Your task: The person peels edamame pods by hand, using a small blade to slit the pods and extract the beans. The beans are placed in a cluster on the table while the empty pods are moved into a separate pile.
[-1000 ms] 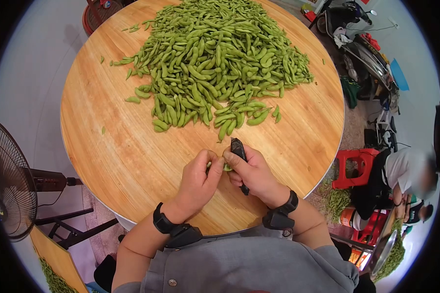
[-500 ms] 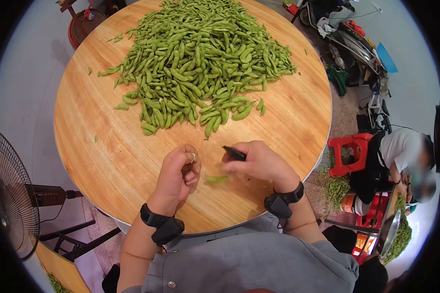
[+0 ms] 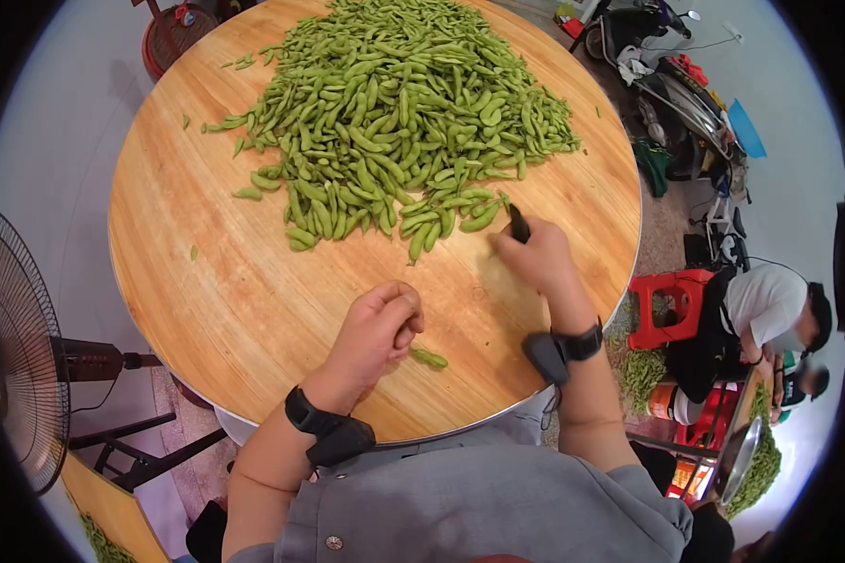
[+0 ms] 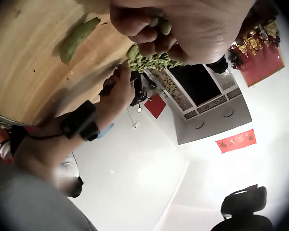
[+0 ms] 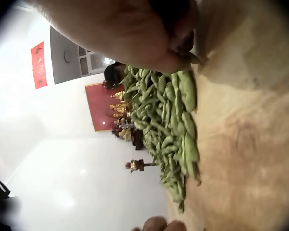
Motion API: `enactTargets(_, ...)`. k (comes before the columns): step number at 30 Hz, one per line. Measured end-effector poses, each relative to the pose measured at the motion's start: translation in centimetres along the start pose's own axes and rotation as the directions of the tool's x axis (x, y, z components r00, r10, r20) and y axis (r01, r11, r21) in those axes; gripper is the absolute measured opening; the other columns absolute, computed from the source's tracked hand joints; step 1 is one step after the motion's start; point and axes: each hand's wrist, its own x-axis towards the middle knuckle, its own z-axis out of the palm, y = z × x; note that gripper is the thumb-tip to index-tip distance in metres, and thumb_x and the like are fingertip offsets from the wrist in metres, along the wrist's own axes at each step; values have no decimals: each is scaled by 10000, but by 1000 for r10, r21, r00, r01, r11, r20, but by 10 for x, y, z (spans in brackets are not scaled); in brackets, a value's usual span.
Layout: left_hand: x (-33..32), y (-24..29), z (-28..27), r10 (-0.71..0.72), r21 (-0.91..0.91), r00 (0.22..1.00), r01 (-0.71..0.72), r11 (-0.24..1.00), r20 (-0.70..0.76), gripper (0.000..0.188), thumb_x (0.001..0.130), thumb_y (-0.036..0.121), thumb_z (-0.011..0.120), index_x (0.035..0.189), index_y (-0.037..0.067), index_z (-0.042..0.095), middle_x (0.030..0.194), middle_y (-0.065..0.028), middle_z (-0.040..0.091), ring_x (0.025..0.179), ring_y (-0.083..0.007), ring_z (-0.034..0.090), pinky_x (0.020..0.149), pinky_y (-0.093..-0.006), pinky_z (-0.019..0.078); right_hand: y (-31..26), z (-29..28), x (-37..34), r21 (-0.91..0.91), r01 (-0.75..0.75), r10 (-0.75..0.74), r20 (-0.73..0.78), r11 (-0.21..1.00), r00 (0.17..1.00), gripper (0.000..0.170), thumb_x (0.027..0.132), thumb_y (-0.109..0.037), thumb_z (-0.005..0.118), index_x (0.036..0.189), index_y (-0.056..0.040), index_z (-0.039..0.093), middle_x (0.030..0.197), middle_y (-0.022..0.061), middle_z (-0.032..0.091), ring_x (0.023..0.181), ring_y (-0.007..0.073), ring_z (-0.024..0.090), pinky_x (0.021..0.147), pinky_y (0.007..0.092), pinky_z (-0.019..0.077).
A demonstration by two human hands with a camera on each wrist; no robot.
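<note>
Curled fingers of my left hand (image 3: 376, 328) (image 4: 197, 29) hold small shelled beans (image 4: 164, 26) against the palm, over the round wooden table (image 3: 216, 310). A single green pod (image 3: 429, 358) (image 4: 77, 41) lies on the wood just right of that hand. My right hand (image 3: 540, 255) (image 5: 115, 33) grips a black tool (image 3: 519, 225) at the front right edge of the pod pile (image 3: 394, 122) (image 5: 164, 115). A green tip (image 5: 195, 58) shows by its fingers in the right wrist view; whether they pinch it I cannot tell.
A fan (image 3: 14, 347) stands left of the table. On the right are a red stool (image 3: 667, 310), a seated person in a white shirt (image 3: 765, 300), a metal bowl (image 3: 742, 460) and a parked scooter (image 3: 685, 103). A few loose pods (image 3: 247, 193) lie left of the pile.
My hands have parted; the right one, with the black tool, has moved forward and right to the pile. The pod that was between them now lies on the table.
</note>
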Motion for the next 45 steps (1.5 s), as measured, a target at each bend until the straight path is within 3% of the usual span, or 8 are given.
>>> enactTargets(2, 2, -8, 5, 63, 127, 998, -60, 990, -14, 118, 885, 149, 487, 826, 50, 513, 701, -20, 496, 532, -57, 406, 442, -186, 316, -10, 7, -23, 113, -4, -7, 99, 994, 995, 319, 739, -301, 678, 713, -1, 571, 554, 76, 536, 491, 155, 523, 481, 301, 422)
enactTargets(4, 1, -13, 10, 124, 260, 992, -115, 959, -21, 141, 900, 173, 498, 851, 45, 532, 713, 1, 499, 553, -47, 420, 471, -181, 338, -26, 16, -47, 416, -226, 66, 365, 881, 929, 281, 771, -283, 678, 745, -22, 576, 560, -12, 493, 470, 74, 446, 435, 236, 364)
enactTargets(10, -1, -12, 6, 139, 306, 979, -179, 935, 148, 176, 908, 180, 518, 930, 11, 559, 780, 32, 514, 691, -44, 466, 609, -191, 401, -32, 33, -73, 673, -227, -32, 350, 704, 936, 89, 849, -123, 591, 835, -36, 587, 584, -50, 491, 447, 19, 411, 402, 176, 321)
enactTargets(20, -7, -17, 11, 181, 420, 970, -232, 877, 160, 171, 916, 212, 511, 930, 47, 553, 695, 69, 460, 563, -7, 404, 485, -155, 322, -20, 23, -81, 606, -90, -131, 311, 790, 941, 125, 829, -133, 612, 868, -17, 635, 619, -49, 528, 509, 16, 437, 442, 188, 349)
enactTargets(22, -10, -13, 13, 111, 460, 980, -177, 870, 167, 203, 911, 191, 519, 903, -8, 563, 807, 6, 539, 710, -45, 466, 615, -193, 408, -20, 19, -80, 633, -155, -132, 382, 759, 915, 125, 822, -131, 618, 873, -17, 635, 622, -48, 536, 504, 18, 435, 442, 188, 349)
enactTargets(32, -29, -3, 21, 32, 428, 989, -91, 899, 143, 213, 918, 212, 510, 874, 14, 573, 720, 31, 523, 589, -22, 427, 496, -181, 364, -17, 13, -73, 702, -325, -200, 555, 633, 808, 130, 775, -85, 593, 864, 10, 598, 605, -3, 532, 454, 52, 433, 425, 200, 348)
enactTargets(43, -16, -20, 8, -100, -236, 944, 180, 955, 316, 172, 894, 203, 549, 819, 48, 542, 606, 57, 398, 506, -22, 317, 425, -164, 248, -21, 30, -73, 751, -522, -117, 608, 405, 785, 74, 770, -80, 530, 792, -12, 547, 577, -10, 473, 451, 65, 422, 421, 213, 356)
enactTargets(45, -17, -16, 13, -72, -13, 976, 77, 997, 207, 187, 886, 209, 561, 795, 46, 545, 609, 57, 420, 515, -21, 339, 432, -169, 262, -19, 30, -71, 727, -508, -148, 628, 461, 764, 77, 769, -83, 527, 790, -13, 549, 574, -9, 473, 452, 64, 422, 421, 211, 353)
